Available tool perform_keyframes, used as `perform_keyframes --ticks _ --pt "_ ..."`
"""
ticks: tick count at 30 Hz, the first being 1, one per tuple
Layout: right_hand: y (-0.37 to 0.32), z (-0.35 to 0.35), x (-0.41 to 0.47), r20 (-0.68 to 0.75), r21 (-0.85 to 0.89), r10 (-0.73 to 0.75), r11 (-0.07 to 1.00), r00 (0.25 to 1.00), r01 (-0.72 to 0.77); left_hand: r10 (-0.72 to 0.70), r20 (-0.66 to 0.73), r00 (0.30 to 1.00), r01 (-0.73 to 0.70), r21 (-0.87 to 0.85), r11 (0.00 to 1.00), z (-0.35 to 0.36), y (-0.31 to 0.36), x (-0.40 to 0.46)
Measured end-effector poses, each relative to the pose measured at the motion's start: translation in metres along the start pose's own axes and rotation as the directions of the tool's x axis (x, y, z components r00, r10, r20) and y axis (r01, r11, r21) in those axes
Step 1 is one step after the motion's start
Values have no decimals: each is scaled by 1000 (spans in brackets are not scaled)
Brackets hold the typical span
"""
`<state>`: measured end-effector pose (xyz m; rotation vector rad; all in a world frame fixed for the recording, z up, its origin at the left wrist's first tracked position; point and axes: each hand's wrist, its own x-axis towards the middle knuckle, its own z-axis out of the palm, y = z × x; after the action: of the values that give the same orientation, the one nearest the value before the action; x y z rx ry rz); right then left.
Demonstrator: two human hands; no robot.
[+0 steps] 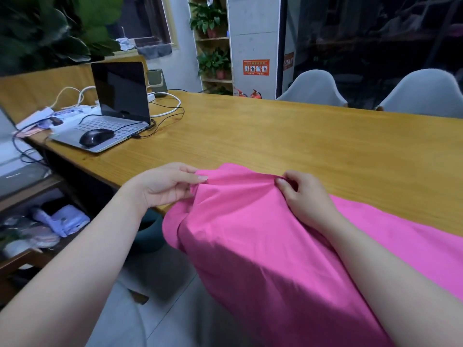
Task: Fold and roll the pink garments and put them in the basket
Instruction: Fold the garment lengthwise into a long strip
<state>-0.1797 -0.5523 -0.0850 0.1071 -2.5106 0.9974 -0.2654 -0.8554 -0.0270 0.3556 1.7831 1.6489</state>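
- Left hand pinches top edge of pink garment, thumb and fingers closed on fabric.
- Right hand grips same edge, apparently bunched.
- Garment drapes off wooden table edge, 1 piece.

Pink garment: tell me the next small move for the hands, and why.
Probably draw the pink garment further onto the table and spread it flat. The left hand and right hand pinch its top edge, but most of it hangs bunched off the near edge, unfolded.
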Motion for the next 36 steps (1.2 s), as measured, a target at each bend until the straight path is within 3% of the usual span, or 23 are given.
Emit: perform_keyframes --ticks 3,6,9,11,14,18,21,24,26,28,30,36 --pt "2 0 0 10 18 4 1000 1000 -5 53 -79 995 -63 -127 990 18 -8 -10" --pt "2 0 0 22 23 -6 1000 1000 5 100 -230 968 -124 -96 988 33 -17 -19" --pt "3 1 0 37 6 -19 1000 999 19 211 -387 898 -188 98 977 41 -18 -31" --pt "2 2 0 50 -8 -28 1000 998 29 342 -463 818 -202 327 923 45 -12 -37" --pt "0 2 -2 40 8 -28 1000 999 28 526 -453 720 -163 627 762 44 -2 -36" --pt "-1 1 -4 -44 10 8 1000 999 -8 620 -434 654 -141 735 663 32 10 -11" --pt "-3 2 -5 -90 -61 42 997 995 -48 635 -419 649 -103 778 619 25 19 23" --pt "-4 1 -5 -116 -163 85 981 990 -104 583 -413 700 17 826 564 20 11 59" --pt "-5 0 -6 -128 -241 94 963 987 -123 543 -405 735 127 870 476 22 -6 73" --pt "-5 0 -8 -131 -315 93 940 987 -130 586 -392 709 235 915 327 23 -23 77" --pt "-6 -2 -8 -124 -357 106 923 987 -144 643 -356 678 252 935 252 24 -29 78" --pt "3 -23 10 -53 -481 149 863 987 -156 627 -328 707 257 945 204 21 -27 83"
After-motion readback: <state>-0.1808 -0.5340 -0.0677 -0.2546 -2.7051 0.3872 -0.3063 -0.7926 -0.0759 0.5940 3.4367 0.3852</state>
